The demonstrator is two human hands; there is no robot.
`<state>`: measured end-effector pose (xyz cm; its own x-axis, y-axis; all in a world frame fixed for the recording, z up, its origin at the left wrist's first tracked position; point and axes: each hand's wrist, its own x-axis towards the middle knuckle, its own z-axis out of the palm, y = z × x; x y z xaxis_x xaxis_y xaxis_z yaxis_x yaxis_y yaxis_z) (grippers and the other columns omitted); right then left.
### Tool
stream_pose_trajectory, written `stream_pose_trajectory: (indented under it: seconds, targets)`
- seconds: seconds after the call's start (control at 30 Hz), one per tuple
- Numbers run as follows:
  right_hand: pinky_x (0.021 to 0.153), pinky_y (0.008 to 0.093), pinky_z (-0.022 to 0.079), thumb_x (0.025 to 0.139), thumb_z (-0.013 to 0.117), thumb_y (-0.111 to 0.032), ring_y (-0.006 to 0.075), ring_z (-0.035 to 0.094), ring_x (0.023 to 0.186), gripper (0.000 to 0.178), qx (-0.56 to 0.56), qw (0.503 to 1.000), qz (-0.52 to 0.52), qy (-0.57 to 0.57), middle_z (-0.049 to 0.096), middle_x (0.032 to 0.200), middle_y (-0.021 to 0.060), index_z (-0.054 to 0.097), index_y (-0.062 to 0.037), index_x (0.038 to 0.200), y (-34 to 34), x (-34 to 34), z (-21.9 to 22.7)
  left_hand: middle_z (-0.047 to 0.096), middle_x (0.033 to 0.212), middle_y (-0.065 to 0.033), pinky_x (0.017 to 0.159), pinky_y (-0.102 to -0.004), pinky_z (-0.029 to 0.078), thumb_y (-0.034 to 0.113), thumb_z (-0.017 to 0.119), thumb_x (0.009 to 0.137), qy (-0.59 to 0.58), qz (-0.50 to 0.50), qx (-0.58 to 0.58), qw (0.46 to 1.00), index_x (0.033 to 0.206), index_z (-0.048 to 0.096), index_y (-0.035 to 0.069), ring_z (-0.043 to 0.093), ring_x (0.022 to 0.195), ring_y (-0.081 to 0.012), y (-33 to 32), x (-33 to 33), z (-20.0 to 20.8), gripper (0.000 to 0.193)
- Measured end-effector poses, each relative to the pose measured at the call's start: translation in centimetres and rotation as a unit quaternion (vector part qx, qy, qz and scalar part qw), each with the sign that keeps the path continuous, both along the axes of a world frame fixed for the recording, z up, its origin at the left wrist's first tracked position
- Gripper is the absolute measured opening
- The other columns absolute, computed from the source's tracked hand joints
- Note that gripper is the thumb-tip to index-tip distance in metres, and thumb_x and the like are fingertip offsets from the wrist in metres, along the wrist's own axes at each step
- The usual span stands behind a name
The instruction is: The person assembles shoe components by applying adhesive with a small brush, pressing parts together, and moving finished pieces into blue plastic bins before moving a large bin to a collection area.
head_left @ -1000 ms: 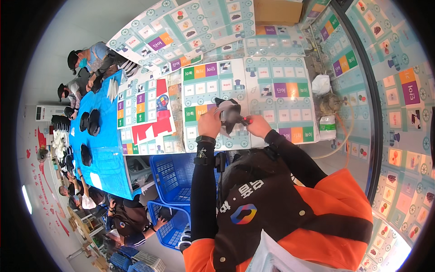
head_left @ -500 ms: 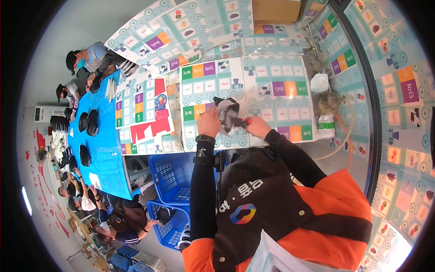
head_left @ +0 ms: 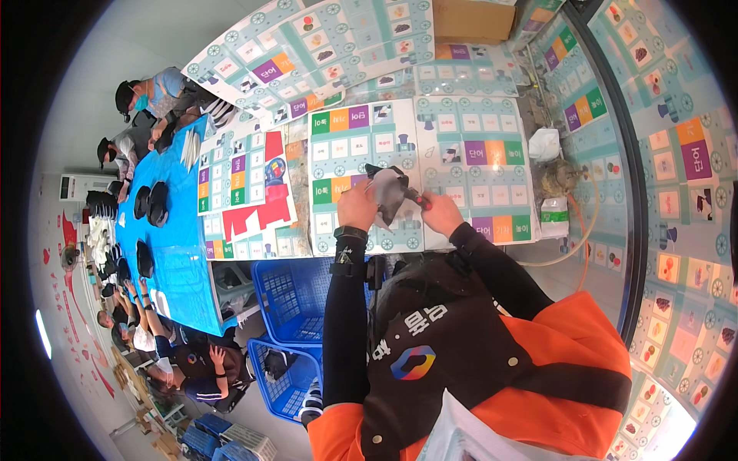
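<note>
Just above the printed sheets on the table, my left hand point(head_left: 357, 206) pinches the edge of a small black and pale grey cloth piece point(head_left: 390, 190). The piece hangs loosely, with its black part at the top. In my right hand point(head_left: 444, 215) is a small tool with a red handle point(head_left: 424, 203). Its dark end points at the right side of the cloth; its exact kind is too small to tell, and I cannot tell whether it touches.
Left of me stands a table with a blue cover point(head_left: 173, 253), bearing several black pieces point(head_left: 157, 203). Blue plastic baskets point(head_left: 288, 269) sit below the table edge. A cardboard box point(head_left: 473, 19) stands at the back. Co-workers are on the far left.
The cloth piece has turned and shows more of its pale side. My right hand has shifted slightly right with the tool. A co-worker at lower left has raised a hand.
</note>
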<state>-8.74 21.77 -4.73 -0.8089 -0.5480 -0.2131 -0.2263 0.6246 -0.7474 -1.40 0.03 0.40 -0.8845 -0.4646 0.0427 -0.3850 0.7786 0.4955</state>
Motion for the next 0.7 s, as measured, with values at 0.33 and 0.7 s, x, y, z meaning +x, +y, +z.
stream_pose_trajectory:
  seconds: [0.33, 0.7]
  targets:
    - [0.073, 0.0586, 0.048, 0.090, 0.055, -0.015, 0.0500, 0.062, 0.081, 0.016, 0.004, 0.999, 0.022, 0.034, 0.065, 0.080, 0.0278, 0.064, -0.0033, 0.096, 0.9, -0.4, -0.1, 0.073, 0.092, -0.0210, 0.077, -0.0536, 0.055, 0.024, 0.062, 0.095, -0.020, -0.030, 0.008, 0.999, 0.108, 0.072, 0.011, 0.069, 0.087, -0.0440, 1.1, -1.5, 0.4, 0.021]
    - [0.078, 0.0578, 0.049, 0.088, 0.055, -0.013, 0.0500, 0.063, 0.084, 0.018, 0.043, 0.998, -0.005, 0.037, 0.067, 0.084, 0.0279, 0.065, -0.0026, 0.098, 1.1, -0.5, 0.9, 0.072, 0.090, -0.0231, 0.074, -0.0549, 0.055, 0.027, 0.062, 0.095, -0.024, -0.050, 0.007, 0.998, 0.106, 0.073, 0.011, 0.069, 0.084, -0.0455, 1.3, -2.4, 0.4, 0.022]
